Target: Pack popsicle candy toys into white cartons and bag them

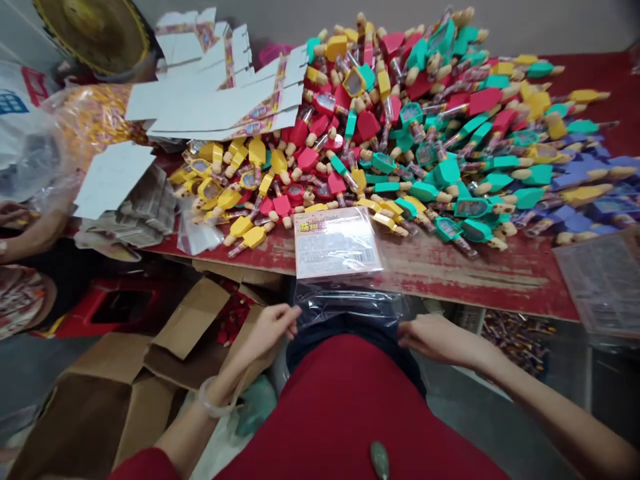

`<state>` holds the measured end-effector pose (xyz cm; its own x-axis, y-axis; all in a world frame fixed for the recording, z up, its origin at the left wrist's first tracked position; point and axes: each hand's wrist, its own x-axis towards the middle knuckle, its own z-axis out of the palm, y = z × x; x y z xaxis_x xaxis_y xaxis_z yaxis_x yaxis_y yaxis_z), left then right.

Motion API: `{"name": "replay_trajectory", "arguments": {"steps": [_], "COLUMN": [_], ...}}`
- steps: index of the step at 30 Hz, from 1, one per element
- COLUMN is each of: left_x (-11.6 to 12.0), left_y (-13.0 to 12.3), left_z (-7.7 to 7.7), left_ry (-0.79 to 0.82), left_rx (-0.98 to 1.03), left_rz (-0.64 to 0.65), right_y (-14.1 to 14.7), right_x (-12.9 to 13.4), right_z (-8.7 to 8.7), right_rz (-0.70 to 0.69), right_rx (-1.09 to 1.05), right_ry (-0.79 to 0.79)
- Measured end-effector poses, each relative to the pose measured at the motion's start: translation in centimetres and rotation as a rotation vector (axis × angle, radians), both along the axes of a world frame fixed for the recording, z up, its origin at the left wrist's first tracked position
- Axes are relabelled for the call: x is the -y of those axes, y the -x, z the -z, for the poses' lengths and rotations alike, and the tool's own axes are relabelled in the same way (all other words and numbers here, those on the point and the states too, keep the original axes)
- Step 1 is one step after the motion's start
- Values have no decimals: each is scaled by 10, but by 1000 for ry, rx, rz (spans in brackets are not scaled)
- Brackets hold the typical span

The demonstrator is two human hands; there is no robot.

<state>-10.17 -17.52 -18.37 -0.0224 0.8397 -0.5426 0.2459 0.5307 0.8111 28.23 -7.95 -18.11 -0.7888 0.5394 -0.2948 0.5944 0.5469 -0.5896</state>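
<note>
At the red table's front edge lies a flat printed pack (337, 243), pale with a label and barcode. A clear plastic bag (350, 308) surrounds it, its loose end hanging over the edge toward my lap. With fingers pinched, my left hand (274, 327) holds the left corner of that loose end. My right hand (435, 339) is closed at the opposite corner, its fingertips partly blurred. Just behind the pack, a heap of small toy-like pieces (370, 127) in red, yellow, green and purple covers the table, each with a tan end and a clear tube.
White folded cartons (225, 100) and a stack of cards (115, 180) stand left of the heap. Open cardboard boxes (100, 393) sit below on the left. A clear tray (600, 280) overhangs the table at right. Another person's arm (40, 233) shows at far left.
</note>
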Motion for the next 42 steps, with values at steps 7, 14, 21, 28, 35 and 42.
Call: {"name": "replay_trajectory", "arguments": {"steps": [7,14,21,28,35,42], "left_x": [25,27,35,34,32,29], "left_y": [1,9,16,9,1,-6], "left_z": [39,40,44,28,36,28], "left_ry": [173,6,121,188,146,103], "left_rx": [-30,-40,107,232,117,65], "left_rz": [-355,-315,-276,-387,-378,-267], "right_y": [148,217,222,221,218,216], "right_x": [31,46,57,67,70,59], "right_z": [22,39,50,70,67,66], "right_rz": [49,-63,-100,-137,-195,-167], "right_rx": [-225,-25,-104,-379,-553,-695], "right_ry": [-103,-151,-207,-536,-754,-751]}}
